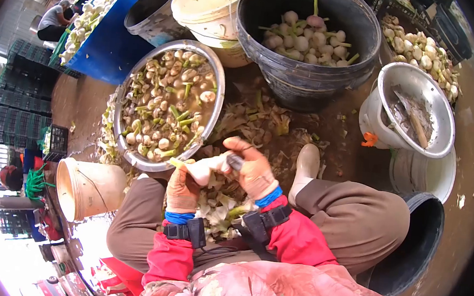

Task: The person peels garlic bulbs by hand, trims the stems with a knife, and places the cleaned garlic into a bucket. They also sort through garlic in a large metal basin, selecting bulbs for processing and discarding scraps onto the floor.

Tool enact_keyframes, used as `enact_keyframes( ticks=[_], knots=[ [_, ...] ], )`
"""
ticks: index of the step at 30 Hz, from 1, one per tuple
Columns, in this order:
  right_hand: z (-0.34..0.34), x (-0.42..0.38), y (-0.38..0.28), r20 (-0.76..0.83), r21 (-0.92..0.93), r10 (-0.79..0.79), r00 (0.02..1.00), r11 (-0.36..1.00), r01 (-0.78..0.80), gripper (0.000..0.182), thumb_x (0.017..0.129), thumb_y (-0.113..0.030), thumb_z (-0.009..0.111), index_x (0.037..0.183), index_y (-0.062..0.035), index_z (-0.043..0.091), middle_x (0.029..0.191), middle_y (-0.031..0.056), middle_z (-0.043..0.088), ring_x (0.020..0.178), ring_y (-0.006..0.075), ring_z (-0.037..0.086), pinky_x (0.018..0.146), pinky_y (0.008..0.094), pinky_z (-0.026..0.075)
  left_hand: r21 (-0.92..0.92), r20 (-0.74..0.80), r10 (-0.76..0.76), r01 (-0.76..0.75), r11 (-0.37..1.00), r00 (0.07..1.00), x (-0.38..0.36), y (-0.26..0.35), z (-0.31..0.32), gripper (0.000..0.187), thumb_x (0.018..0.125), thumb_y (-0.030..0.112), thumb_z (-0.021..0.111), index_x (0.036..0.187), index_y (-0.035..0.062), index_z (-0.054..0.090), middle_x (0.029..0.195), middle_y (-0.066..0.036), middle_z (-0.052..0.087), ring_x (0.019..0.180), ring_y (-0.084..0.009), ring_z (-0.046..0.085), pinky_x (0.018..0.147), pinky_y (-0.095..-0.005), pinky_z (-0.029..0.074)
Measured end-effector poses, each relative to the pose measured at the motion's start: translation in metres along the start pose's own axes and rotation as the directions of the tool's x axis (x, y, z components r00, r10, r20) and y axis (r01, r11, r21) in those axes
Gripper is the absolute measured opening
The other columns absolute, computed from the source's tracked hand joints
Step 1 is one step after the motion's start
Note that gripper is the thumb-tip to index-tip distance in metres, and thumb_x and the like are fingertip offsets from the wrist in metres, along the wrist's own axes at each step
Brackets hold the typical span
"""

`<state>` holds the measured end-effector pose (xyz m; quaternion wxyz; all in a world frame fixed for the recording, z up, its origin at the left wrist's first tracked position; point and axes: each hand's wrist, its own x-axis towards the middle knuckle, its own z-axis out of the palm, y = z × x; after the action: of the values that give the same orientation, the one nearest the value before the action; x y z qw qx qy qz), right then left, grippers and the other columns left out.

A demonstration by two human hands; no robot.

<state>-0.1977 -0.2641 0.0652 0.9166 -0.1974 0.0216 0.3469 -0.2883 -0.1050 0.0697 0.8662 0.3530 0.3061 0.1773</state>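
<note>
My left hand [183, 189], in an orange glove, is closed round a pale garlic bulb [200, 171] with a short green stem end. Close by on the right, my right hand [255, 171], also gloved, is closed on what looks like a small knife [235, 161]; only a dark piece of it shows beside the bulb. Loose peelings and leaves [221, 209] lie below both hands. Just beyond them stands a wide metal basin [220, 89] with brownish water, trimmed bulbs and green stem pieces.
A large black tub [306, 77] holds peeled bulbs. To its right are a metal bowl [449, 120] on a bucket and a heap of garlic [423, 52]. A tipped white bucket [96, 191] lies at left. A person [55, 19] sits near blue bins [101, 49].
</note>
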Motion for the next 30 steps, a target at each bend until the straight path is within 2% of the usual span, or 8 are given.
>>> enact_keyframes(
  ticks=[8,9,16,24,26,28,29,30],
  knots=[
    [-0.030,0.006,-0.030,-0.081,0.325,-0.073,0.994,0.941,0.095,0.022,0.079,0.005,0.052,0.099,-0.0043,0.057,0.080,0.0133,0.060,0.069,0.0260,0.060,0.066,0.0357,0.055,-0.288,0.048,-0.130,0.138,0.947,0.990,-0.018,0.029,0.011,0.040,0.082,0.039,0.055,0.103,0.0054,0.057,0.094,-0.011,0.062,0.084,-0.0278,0.060,0.058,-0.0342,0.054],
    [-0.030,0.009,-0.017,-0.393,0.098,-0.009,0.919,0.994,0.052,0.015,0.080,0.003,0.053,0.093,-0.0024,0.058,0.077,0.0110,0.059,0.065,0.0227,0.059,0.066,0.0314,0.054,-0.333,0.022,-0.148,0.147,0.931,0.989,-0.019,0.030,0.010,0.042,0.083,0.040,0.052,0.105,0.0040,0.056,0.096,-0.013,0.061,0.086,-0.0294,0.059,0.062,-0.0354,0.055],
    [-0.085,-0.012,0.071,-0.191,-0.825,0.225,0.955,0.491,-0.280,0.025,0.076,-0.001,0.063,0.101,-0.0064,0.061,0.091,0.0033,0.063,0.082,0.0114,0.056,0.074,0.0236,0.044,-0.379,-0.051,0.096,-0.109,0.919,0.994,-0.003,0.085,-0.043,0.039,0.087,0.033,0.047,0.105,0.0002,0.056,0.094,-0.016,0.062,0.085,-0.0305,0.061,0.071,-0.0385,0.054],
    [-0.096,-0.008,0.061,-0.373,-0.861,0.203,0.905,0.289,-0.419,0.032,0.074,0.004,0.052,0.103,-0.0065,0.061,0.099,0.0069,0.063,0.089,0.0154,0.057,0.081,0.0252,0.042,-0.222,-0.585,0.563,-0.783,0.581,0.584,0.034,0.344,-0.182,0.064,0.080,0.056,0.049,0.105,-0.0031,0.053,0.095,-0.016,0.062,0.082,-0.0277,0.061,0.074,-0.0396,0.053],
    [-0.102,-0.005,0.065,-0.421,-0.852,0.268,0.866,0.210,-0.479,0.035,0.074,0.007,0.048,0.104,-0.0065,0.061,0.097,0.0051,0.064,0.090,0.0145,0.057,0.082,0.0246,0.042,-0.149,-0.330,0.588,-0.656,0.740,0.738,0.067,0.331,-0.181,0.057,0.085,0.054,0.042,0.101,0.0016,0.056,0.084,-0.014,0.062,0.077,-0.0254,0.059,0.072,-0.0343,0.051],
    [-0.120,-0.008,0.077,-0.356,-0.859,0.296,0.886,0.270,-0.435,0.046,0.069,0.011,0.046,0.107,-0.0098,0.061,0.094,0.0048,0.064,0.086,0.0136,0.056,0.076,0.0238,0.043,0.485,0.026,0.744,-0.659,0.575,0.668,0.135,0.274,-0.155,0.037,0.086,0.043,0.050,0.091,0.0065,0.057,0.077,-0.010,0.060,0.071,-0.0204,0.058,0.063,-0.0304,0.049],
    [-0.108,-0.007,0.072,-0.398,-0.837,0.306,0.865,0.267,-0.479,0.048,0.067,0.012,0.042,0.107,-0.0082,0.061,0.097,0.0054,0.063,0.089,0.0145,0.057,0.079,0.0232,0.043,0.081,-0.009,0.447,-0.445,0.892,0.895,0.129,0.223,-0.081,0.014,0.084,0.019,0.057,0.091,0.0075,0.056,0.076,-0.007,0.056,0.069,-0.0150,0.055,0.056,-0.0259,0.045],
    [-0.088,-0.006,0.064,-0.437,-0.813,0.314,0.843,0.263,-0.519,0.050,0.065,0.013,0.039,0.106,-0.0066,0.061,0.099,0.0060,0.063,0.092,0.0153,0.057,0.081,0.0226,0.043,0.240,-0.096,0.240,-0.211,0.948,0.966,0.153,0.189,-0.055,0.012,0.083,0.021,0.059,0.085,0.0096,0.055,0.071,-0.003,0.053,0.062,-0.0148,0.052,0.051,-0.0234,0.041]
  ],
)
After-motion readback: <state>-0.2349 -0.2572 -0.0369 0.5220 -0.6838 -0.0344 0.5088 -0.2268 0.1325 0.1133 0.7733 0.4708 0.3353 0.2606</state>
